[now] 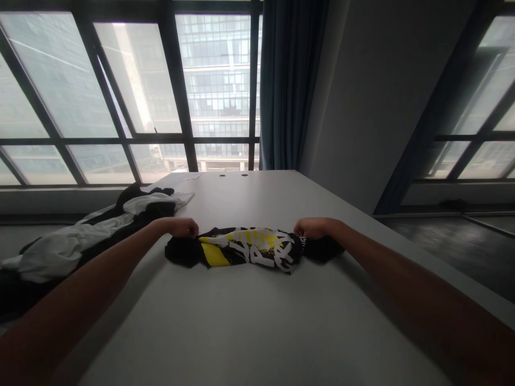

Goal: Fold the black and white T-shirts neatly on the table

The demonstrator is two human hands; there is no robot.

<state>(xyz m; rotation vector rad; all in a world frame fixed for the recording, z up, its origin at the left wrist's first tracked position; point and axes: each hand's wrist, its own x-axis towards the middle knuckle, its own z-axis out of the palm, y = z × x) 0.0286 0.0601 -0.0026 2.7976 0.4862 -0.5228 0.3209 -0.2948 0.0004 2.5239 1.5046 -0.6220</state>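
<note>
1. The printed garment [257, 247], black with yellow and white marks, lies on the white table [249, 327] in front of the person, gathered in a narrow band from left to right
2. The left hand [184, 227] is closed, with the fingers curled, and it appears to grip the far edge of the garment near its left end; the fingertips are hidden from this view
3. The right hand [314, 227] is also closed, and it appears to pinch the far edge near the right end, where a plain black part of the cloth reaches out under the wrist
4. In my judgement, both hands should pull apart with equal, gentle force, so that the edge between them becomes straight and does not turn
5. The front of the band looks wrinkled and uneven; I think it is better to keep the two grips at the same level and to lay the cloth down flat, because a loose layer could fold under
6. The pile of clothes [66, 244], white and black, is at the left, near the left forearm, so the elbow should not catch it
</note>
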